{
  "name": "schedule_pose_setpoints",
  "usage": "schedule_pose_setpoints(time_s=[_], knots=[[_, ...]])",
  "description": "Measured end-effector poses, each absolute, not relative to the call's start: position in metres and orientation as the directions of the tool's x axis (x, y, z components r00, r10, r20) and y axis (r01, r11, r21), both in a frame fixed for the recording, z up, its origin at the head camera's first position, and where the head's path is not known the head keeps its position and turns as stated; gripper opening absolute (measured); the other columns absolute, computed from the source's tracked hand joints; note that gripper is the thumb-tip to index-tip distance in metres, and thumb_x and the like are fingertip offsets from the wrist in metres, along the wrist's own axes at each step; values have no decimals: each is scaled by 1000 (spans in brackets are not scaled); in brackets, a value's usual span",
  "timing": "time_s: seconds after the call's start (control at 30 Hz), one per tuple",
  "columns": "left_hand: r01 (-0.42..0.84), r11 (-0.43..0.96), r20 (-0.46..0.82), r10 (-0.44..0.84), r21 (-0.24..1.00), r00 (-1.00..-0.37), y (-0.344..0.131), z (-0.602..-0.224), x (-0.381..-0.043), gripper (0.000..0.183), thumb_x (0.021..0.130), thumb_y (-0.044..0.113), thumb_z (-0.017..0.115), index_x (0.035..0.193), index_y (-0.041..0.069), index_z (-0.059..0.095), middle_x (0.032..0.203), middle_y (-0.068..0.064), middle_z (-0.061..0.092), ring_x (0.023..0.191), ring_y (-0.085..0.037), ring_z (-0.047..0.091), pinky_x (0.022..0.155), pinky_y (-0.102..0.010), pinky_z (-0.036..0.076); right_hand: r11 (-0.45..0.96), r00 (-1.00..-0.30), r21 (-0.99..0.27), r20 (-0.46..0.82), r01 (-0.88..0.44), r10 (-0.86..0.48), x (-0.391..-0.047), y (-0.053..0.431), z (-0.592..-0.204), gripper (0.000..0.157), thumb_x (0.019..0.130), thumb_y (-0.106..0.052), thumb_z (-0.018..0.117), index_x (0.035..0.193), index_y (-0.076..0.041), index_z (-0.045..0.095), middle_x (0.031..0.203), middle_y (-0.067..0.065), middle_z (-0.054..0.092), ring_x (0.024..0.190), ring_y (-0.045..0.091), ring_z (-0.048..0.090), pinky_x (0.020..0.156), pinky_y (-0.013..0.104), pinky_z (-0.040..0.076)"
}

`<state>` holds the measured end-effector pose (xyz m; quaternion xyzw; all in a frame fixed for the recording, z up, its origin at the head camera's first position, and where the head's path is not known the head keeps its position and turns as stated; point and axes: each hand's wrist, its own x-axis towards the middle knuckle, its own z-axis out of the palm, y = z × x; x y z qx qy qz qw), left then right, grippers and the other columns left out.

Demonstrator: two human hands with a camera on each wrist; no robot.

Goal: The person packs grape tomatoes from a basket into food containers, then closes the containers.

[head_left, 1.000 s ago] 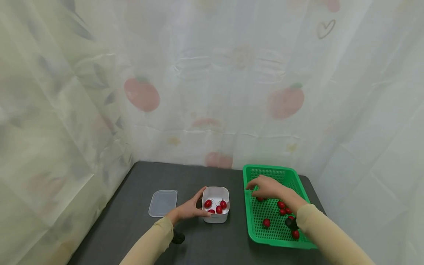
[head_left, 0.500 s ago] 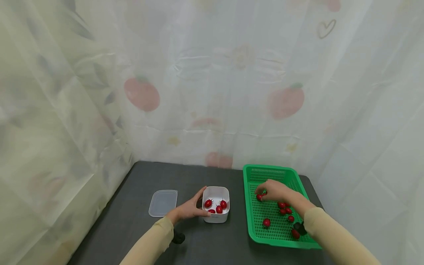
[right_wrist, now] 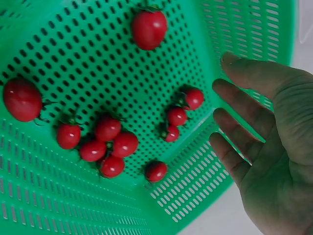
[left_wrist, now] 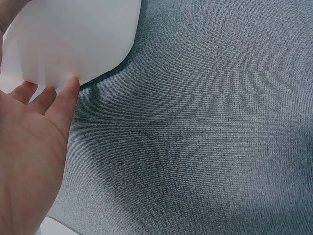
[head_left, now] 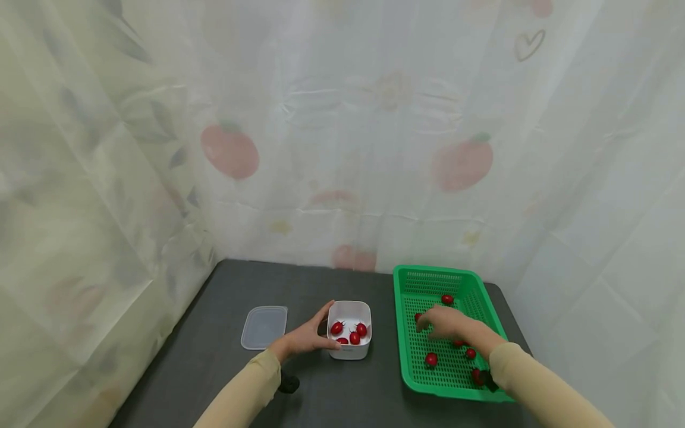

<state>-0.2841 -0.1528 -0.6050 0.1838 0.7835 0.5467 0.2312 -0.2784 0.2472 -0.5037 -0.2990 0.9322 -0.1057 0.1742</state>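
The tomatoes (right_wrist: 107,128) lie on the perforated floor of the green basket (head_left: 399,327), with 4 more showing inside the white tub (head_left: 349,352) on the dark surface (head_left: 310,285); the lid (head_left: 264,327) lies flat, left of the tub. The right grip (head_left: 448,324) is over the basket, its thumb apart from the loosely bent fingers, holding nothing. The left grip (head_left: 305,340) holds the tub, thumb at its near edge and fingers against the outside wall. Each of the tomatoes is likely light, firm and slick-skinned, apt to roll or slip if pinched off-center, and hard squeezing could split it. The best hold is probably a gentle thumb-and-finger pinch around the widest part, clear of the leafy top, which looks easy to tear. Where several bunch together, an outer fruit should be easier to take. The tub looks stiff and light, so modest pressure on its walls should steady it.
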Motion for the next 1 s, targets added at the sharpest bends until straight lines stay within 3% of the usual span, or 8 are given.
schedule_pose_setpoints(time_s=[0.27,0.6,1.0], knots=[[38,333,-159,543,942,-824,-152,-603,-283,116,85,32,85,166,22,3,167,-13,18,151,-38,20,116,-59,30,816,-763,-274,-294,-509,-575,-269,249,-516,26,88,0,77,109,-15,78,107,0,73,106,25,65,86,45,55],[48,349,-160,544,936,-823,-153,-604,-283,115,85,34,84,166,25,3,168,-13,16,152,-37,19,116,-60,29,857,-779,-217,-357,-467,-515,-260,250,-533,26,86,-4,81,109,-17,79,104,-5,73,105,20,66,85,39,56],[58,300,-130,569,952,-812,-152,-609,-286,116,86,31,85,166,25,0,167,-14,18,150,-37,26,116,-56,31,795,-729,-188,-321,-577,-605,-257,252,-538,24,83,-5,84,101,-19,80,95,-8,72,92,13,65,77,34,56]])
